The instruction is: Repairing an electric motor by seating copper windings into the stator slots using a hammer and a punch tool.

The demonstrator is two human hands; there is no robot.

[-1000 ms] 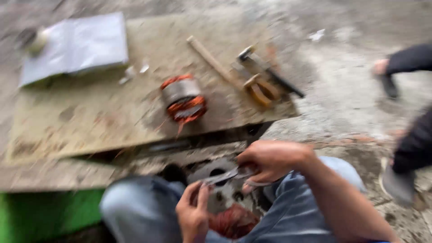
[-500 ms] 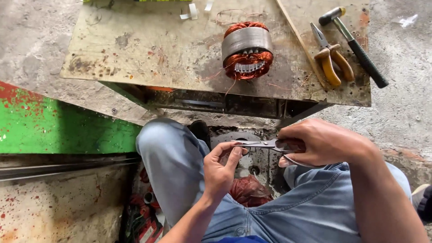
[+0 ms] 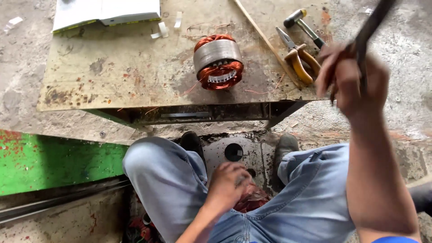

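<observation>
My right hand [image 3: 351,76] is raised at the upper right, shut on a dark, long scissors-like tool [image 3: 371,27] that points up and away. My left hand [image 3: 227,184] is low between my knees, its fingers curled on a reddish copper wire bundle [image 3: 252,200] in my lap. A motor stator [image 3: 218,60] with a grey steel core and copper windings stands on the worn board table [image 3: 121,76], well left of my right hand.
Yellow-handled pliers [image 3: 299,58], a hammer [image 3: 303,24] and a thin wooden stick [image 3: 263,38] lie on the board's right end, close under my right hand. A white book [image 3: 108,11] lies at the back left. A green beam [image 3: 49,162] runs at the left.
My right hand has lifted the tool from my lap up to the board's right end. My left hand has dropped onto the copper bundle. The view has tilted down.
</observation>
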